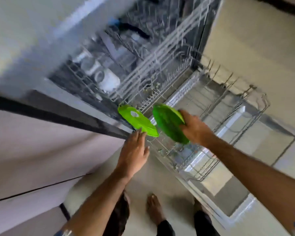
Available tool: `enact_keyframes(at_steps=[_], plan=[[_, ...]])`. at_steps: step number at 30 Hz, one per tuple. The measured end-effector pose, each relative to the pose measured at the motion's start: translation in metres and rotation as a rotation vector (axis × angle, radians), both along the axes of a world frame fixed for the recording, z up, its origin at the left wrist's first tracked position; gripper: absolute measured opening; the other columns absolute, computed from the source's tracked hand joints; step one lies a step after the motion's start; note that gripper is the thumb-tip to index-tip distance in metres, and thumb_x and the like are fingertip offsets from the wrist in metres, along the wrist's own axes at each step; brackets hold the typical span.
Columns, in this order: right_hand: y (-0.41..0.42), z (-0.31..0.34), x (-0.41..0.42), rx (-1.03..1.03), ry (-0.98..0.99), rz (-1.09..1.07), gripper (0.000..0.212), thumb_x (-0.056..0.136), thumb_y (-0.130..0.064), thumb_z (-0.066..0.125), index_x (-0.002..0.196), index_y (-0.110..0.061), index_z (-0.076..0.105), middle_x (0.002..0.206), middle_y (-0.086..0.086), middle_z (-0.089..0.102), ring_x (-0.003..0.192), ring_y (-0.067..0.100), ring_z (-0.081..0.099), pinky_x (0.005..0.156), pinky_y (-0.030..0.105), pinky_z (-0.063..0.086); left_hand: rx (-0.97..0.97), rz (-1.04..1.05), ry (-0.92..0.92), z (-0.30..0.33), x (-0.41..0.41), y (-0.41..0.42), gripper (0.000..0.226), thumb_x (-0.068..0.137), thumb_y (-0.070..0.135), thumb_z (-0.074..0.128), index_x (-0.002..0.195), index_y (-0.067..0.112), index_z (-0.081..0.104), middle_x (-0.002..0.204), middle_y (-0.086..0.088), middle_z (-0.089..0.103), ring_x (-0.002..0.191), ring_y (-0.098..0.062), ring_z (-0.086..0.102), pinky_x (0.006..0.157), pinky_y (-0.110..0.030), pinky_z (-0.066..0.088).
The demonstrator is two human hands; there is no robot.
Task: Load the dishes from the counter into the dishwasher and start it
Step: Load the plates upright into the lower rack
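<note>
— So, what worries you about this one?

— Two green plates going in at once. The right hand (192, 128) has its fingers curled round the rim of the darker plate (169, 123), held tilted above the pulled-out lower rack (209, 160). It is not yet seated between any prongs.

— And the other plate?

— The lighter plate (138, 121) sits at the near corner of that rack, leaning. The left hand (134, 150) is right at its lower edge, fingers fairly straight; I cannot tell whether they pinch it or only touch it.

— So it could tip?

— I think so. If the lighter plate is not caught between prongs, it may slide off the rack edge toward the floor, where a bare foot (154, 208) stands. The two plates are also close, so they could knock together.

— Anything else loaded?

— White cups (107, 79) in the upper rack (143, 65); the view is blurred.
</note>
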State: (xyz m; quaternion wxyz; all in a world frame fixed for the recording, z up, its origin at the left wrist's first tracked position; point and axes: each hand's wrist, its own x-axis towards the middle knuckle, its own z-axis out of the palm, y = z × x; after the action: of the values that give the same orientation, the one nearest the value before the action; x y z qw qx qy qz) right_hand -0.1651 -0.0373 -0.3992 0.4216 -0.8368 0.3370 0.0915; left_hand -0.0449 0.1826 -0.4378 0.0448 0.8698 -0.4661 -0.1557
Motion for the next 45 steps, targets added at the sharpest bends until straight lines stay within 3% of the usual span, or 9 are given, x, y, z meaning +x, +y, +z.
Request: enact_keyframes(at_steps=[4, 7, 10, 15, 26, 30, 37, 42, 45], plan=[[-0.004, -0.054, 0.039, -0.151, -0.123, 0.057, 0.054, 0.091, -0.04, 0.044, 0.141, -0.02, 0.041, 0.117, 0.024, 0.063, 0.105, 0.044, 0.062, 0.084, 0.047, 0.052, 0.016, -0.029, -0.13, -0.061, 0.016, -0.031, 0.075, 0.078, 0.028, 0.072, 0.142, 0.0, 0.046, 0.154, -0.026, 0.038, 0.143, -0.041, 0.038, 0.113, -0.053, 0.038], [0.002, -0.082, 0.061, -0.191, -0.223, 0.107, 0.047, 0.091, -0.027, 0.051, 0.137, -0.023, 0.04, 0.112, 0.019, 0.065, 0.099, 0.041, 0.065, 0.081, 0.048, 0.053, 0.07, -0.047, -0.243, -0.09, 0.031, -0.042, 0.079, 0.082, 0.036, 0.068, 0.144, -0.005, 0.043, 0.157, -0.029, 0.031, 0.147, -0.045, 0.028, 0.117, -0.059, 0.026], [0.006, -0.094, 0.079, -0.243, -0.275, 0.109, 0.048, 0.091, -0.021, 0.054, 0.136, -0.017, 0.041, 0.113, 0.019, 0.065, 0.098, 0.041, 0.064, 0.078, 0.044, 0.052, 0.196, 0.035, -0.306, -0.108, 0.044, -0.042, 0.086, 0.086, 0.051, 0.045, 0.149, -0.007, 0.036, 0.157, -0.031, 0.028, 0.149, -0.046, 0.022, 0.121, -0.06, 0.015], [0.012, -0.097, 0.105, -0.311, -0.296, 0.113, 0.049, 0.089, -0.015, 0.049, 0.138, -0.017, 0.039, 0.109, 0.019, 0.066, 0.094, 0.04, 0.065, 0.076, 0.044, 0.053, 0.231, 0.088, -0.315, -0.121, 0.047, -0.038, 0.095, 0.087, 0.059, 0.021, 0.154, -0.009, 0.019, 0.161, -0.029, 0.02, 0.152, -0.043, 0.013, 0.123, -0.055, 0.014], [0.028, -0.101, 0.123, -0.405, -0.248, 0.174, 0.051, 0.093, -0.017, 0.043, 0.143, -0.01, 0.033, 0.117, 0.02, 0.063, 0.098, 0.043, 0.064, 0.075, 0.043, 0.047, 0.205, 0.084, -0.352, -0.121, 0.045, -0.037, 0.095, 0.089, 0.061, 0.021, 0.154, -0.008, 0.018, 0.163, -0.027, 0.017, 0.153, -0.04, 0.012, 0.123, -0.053, 0.015], [0.052, -0.11, 0.131, -0.543, -0.246, 0.253, 0.051, 0.098, -0.021, 0.04, 0.146, -0.009, 0.027, 0.123, 0.013, 0.06, 0.099, 0.035, 0.065, 0.065, 0.037, 0.037, 0.226, 0.074, -0.351, -0.12, 0.045, -0.036, 0.094, 0.087, 0.058, 0.019, 0.152, -0.009, 0.027, 0.162, -0.029, 0.019, 0.152, -0.04, 0.012, 0.124, -0.053, 0.012], [0.073, -0.118, 0.136, -0.738, -0.15, 0.364, 0.043, 0.099, -0.015, 0.042, 0.14, -0.009, 0.033, 0.116, 0.011, 0.058, 0.093, 0.032, 0.064, 0.055, 0.035, 0.035, 0.181, -0.017, -0.381, -0.122, 0.046, -0.028, 0.077, 0.088, 0.046, 0.026, 0.138, -0.005, 0.054, 0.14, -0.034, 0.05, 0.137, -0.049, 0.039, 0.12, -0.058, 0.022], [0.068, -0.112, 0.144, -0.775, -0.17, 0.417, 0.037, 0.101, -0.014, 0.039, 0.137, -0.007, 0.035, 0.105, 0.011, 0.062, 0.085, 0.032, 0.066, 0.054, 0.036, 0.034, 0.239, -0.006, -0.358, -0.121, 0.049, -0.026, 0.083, 0.089, 0.052, 0.018, 0.14, -0.004, 0.053, 0.15, -0.028, 0.043, 0.147, -0.042, 0.026, 0.124, -0.053, 0.011], [0.062, -0.116, 0.141, -0.763, -0.179, 0.404, 0.039, 0.103, -0.017, 0.037, 0.14, -0.008, 0.033, 0.104, 0.01, 0.062, 0.085, 0.031, 0.065, 0.055, 0.034, 0.032, 0.222, 0.01, -0.373, -0.121, 0.049, -0.028, 0.084, 0.09, 0.054, 0.024, 0.137, -0.011, 0.052, 0.148, -0.032, 0.043, 0.146, -0.043, 0.029, 0.123, -0.054, 0.017]])
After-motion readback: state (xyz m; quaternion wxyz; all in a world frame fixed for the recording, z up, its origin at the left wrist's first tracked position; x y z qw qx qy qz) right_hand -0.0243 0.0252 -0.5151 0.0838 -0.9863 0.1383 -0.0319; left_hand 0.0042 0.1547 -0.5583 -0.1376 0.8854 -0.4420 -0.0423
